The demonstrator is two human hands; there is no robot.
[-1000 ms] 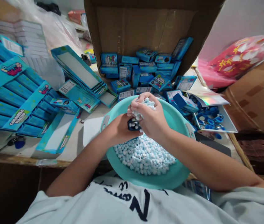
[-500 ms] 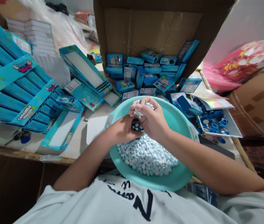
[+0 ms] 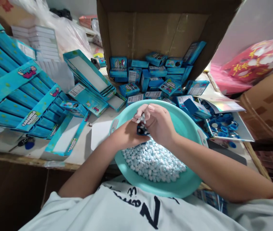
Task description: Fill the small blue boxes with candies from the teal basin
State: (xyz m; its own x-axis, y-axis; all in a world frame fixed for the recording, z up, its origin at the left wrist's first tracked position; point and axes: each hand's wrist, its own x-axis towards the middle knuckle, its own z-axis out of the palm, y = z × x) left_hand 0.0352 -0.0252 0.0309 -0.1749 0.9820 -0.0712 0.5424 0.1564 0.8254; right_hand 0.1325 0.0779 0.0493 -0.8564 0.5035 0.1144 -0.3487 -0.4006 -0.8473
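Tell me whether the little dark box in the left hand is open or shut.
Open: white candies show inside the small dark box gripped by the left hand, while the right hand holds candies above it.

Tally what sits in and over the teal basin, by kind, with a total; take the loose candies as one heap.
Hands: 2 (left hand, right hand)
Small dark box held by the left hand: 1
Heap of pale blue and white candies: 1
Total: 4, all within the rim of the teal basin

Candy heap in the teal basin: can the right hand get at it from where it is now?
Probably yes. The right hand hangs just above the candy heap inside the teal basin, with nothing covering it. Its fingers hold a few candies, though.
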